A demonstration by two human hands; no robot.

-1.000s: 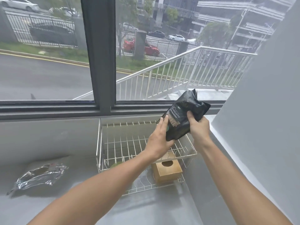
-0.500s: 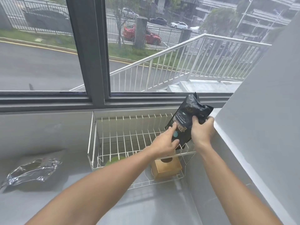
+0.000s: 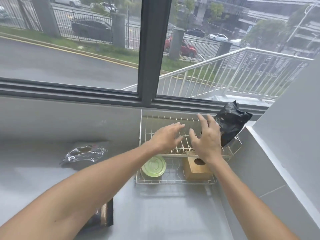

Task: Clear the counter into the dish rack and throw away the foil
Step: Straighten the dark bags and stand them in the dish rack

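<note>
Closest, at the bottom edge: a flat dark packet with a gold stripe [image 3: 102,215], lying on the smooth grey table [image 3: 164,213], half hidden under the left forearm. Not in the rack yet.

A bit further, over to the left: a crumpled piece of shiny silver foil [image 3: 84,153], flat on the table, well apart from the rack. Long side running left to right. Not thrown away yet.

Next, the white wire dish rack [image 3: 173,182] with two levels. On the low level, a round green plate [image 3: 154,166] on the left and a light wooden box with a round hole [image 3: 197,168] on the right.

Above the top level, the left hand [image 3: 166,135] and the right hand [image 3: 207,142], side by side. Both empty, fingers [image 3: 178,126] spread wide apart, touching nothing.

Just past the right hand, a crinkly black bag [image 3: 230,125] standing tilted at the right end of the top level, near the wall. Not touched by either hand, so likely put away for good.

Furthest back, a big window with a dark frame [image 3: 149,66].

Most likely next: the foil or the dark packet. Foil off to the left of both hands and closer to the body; left hand nearer, so an easy reach back and to the left. Dark packet closer still, right under the left arm.
</note>
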